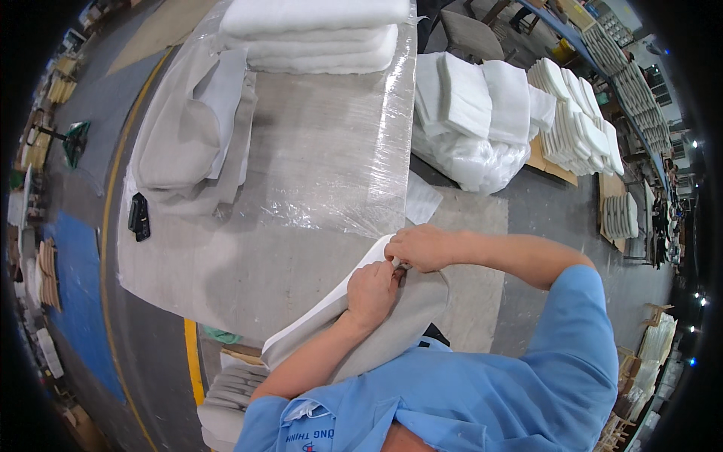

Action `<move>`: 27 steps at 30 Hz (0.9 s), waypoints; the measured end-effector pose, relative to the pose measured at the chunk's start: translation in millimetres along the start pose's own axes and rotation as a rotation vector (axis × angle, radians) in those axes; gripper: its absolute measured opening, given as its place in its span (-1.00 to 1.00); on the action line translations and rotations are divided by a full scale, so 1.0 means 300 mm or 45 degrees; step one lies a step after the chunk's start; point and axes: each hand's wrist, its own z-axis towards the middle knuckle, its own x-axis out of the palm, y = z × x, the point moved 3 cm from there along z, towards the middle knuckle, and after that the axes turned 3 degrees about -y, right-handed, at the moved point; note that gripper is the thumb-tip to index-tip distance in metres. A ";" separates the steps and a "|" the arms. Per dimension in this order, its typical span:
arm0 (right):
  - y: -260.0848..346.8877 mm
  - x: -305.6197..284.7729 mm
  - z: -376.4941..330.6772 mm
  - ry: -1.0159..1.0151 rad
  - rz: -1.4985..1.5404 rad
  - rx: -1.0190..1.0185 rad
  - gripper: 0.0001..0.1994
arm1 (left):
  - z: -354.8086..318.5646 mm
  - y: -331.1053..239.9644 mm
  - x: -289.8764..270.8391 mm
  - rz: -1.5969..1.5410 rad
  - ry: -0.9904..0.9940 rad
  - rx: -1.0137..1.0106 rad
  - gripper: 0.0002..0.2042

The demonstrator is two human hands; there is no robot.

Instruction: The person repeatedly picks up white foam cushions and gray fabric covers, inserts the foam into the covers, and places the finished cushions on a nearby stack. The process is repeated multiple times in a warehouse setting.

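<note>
At the table point(226, 279) edge, my left hand point(371, 292) pins the grey cover point(407, 316) while my right hand point(422, 247) pinches its corner over white foam point(331, 301) — looks like stuffing's underway, next probably tugging it further on.

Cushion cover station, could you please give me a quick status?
Left hand and right hand both gripping grey cushion cover with white foam insert, at table edge. Nothing in the way.

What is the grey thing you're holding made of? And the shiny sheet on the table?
Grey cushion cover: looks like woven fabric, matte and soft, folding under the left hand and right hand; white padding shows inside. Shiny sheet: probably thin clear plastic film, glossy and wrinkled with bright glints.
</note>
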 end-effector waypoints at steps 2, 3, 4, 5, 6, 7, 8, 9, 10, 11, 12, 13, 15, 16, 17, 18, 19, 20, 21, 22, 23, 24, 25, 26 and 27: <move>-0.005 0.002 -0.005 0.075 -0.079 -0.025 -0.81 | -0.005 -0.005 -0.001 0.026 -0.034 0.080 -0.76; -0.005 0.002 -0.007 0.116 -0.120 -0.039 -0.84 | -0.009 -0.007 -0.002 0.038 -0.053 0.117 -0.75; -0.003 0.001 -0.008 0.109 -0.126 -0.031 -0.85 | -0.012 -0.009 -0.003 0.043 -0.069 0.129 -0.75; 0.000 0.001 -0.009 0.102 -0.132 -0.025 -0.87 | -0.016 -0.010 -0.003 0.047 -0.085 0.140 -0.75; 0.001 0.001 -0.014 0.096 -0.140 -0.013 -0.88 | -0.018 -0.014 -0.002 0.047 -0.102 0.153 -0.75; 0.002 0.001 -0.018 0.092 -0.142 -0.022 -0.89 | -0.020 -0.014 -0.001 0.042 -0.096 0.162 -0.76; 0.003 0.002 -0.020 0.088 -0.143 -0.031 -0.89 | -0.022 -0.015 -0.001 0.037 -0.089 0.171 -0.77; 0.004 0.003 -0.023 0.085 -0.145 -0.043 -0.90 | -0.028 -0.012 0.003 0.033 -0.084 0.178 -0.78; 0.007 0.000 -0.029 0.033 -0.146 -0.072 -0.89 | -0.028 0.000 0.005 -0.063 -0.117 0.079 -0.81; 0.009 -0.003 -0.039 -0.020 -0.148 -0.100 -0.89 | -0.022 0.016 0.009 -0.159 -0.148 -0.020 -0.83; 0.010 0.001 -0.048 -0.070 -0.146 -0.132 -0.89 | -0.020 0.029 0.010 -0.254 -0.179 -0.123 -0.85; 0.012 0.008 -0.058 -0.126 -0.179 -0.144 -0.88 | -0.018 0.053 0.021 -0.381 -0.060 -0.297 -0.85; 0.021 0.025 -0.081 -0.234 -0.246 -0.165 -0.87 | -0.009 0.098 0.037 -0.637 0.182 -0.642 -0.82; 0.022 0.034 -0.090 -0.262 -0.241 -0.149 -0.86 | -0.001 0.103 0.044 -0.617 0.295 -0.668 -0.80; 0.023 0.044 -0.100 -0.289 -0.235 -0.131 -0.84 | 0.007 0.106 0.050 -0.597 0.410 -0.693 -0.78; 0.022 0.049 -0.109 -0.318 -0.232 -0.115 -0.83 | 0.008 0.109 0.062 -0.575 0.522 -0.715 -0.76; 0.021 0.055 -0.118 -0.339 -0.213 -0.100 -0.84 | 0.009 0.109 0.069 -0.625 0.538 -0.738 -0.77; 0.018 0.060 -0.128 -0.361 -0.194 -0.084 -0.85 | 0.011 0.108 0.078 -0.676 0.554 -0.760 -0.77; 0.017 0.070 -0.136 -0.387 -0.169 -0.065 -0.86 | 0.012 0.108 0.084 -0.721 0.577 -0.783 -0.77; 0.010 0.079 -0.146 -0.435 -0.045 0.019 -0.86 | 0.010 0.108 0.091 -0.781 0.571 -0.842 -0.78; 0.003 0.088 -0.158 -0.482 0.080 0.104 -0.87 | 0.009 0.107 0.100 -0.841 0.565 -0.901 -0.78; 0.001 0.092 -0.163 -0.536 0.204 0.177 -0.87 | 0.007 0.110 0.103 -0.891 0.550 -0.959 -0.78; -0.003 0.095 -0.175 -0.593 0.322 0.278 -0.87 | 0.010 0.114 0.107 -0.873 0.552 -0.986 -0.79; -0.006 0.099 -0.190 -0.649 0.441 0.379 -0.87 | 0.016 0.119 0.113 -0.856 0.553 -1.012 -0.80; -0.012 0.111 -0.205 -0.701 0.562 0.487 -0.86 | 0.027 0.118 0.116 -0.842 0.561 -1.039 -0.81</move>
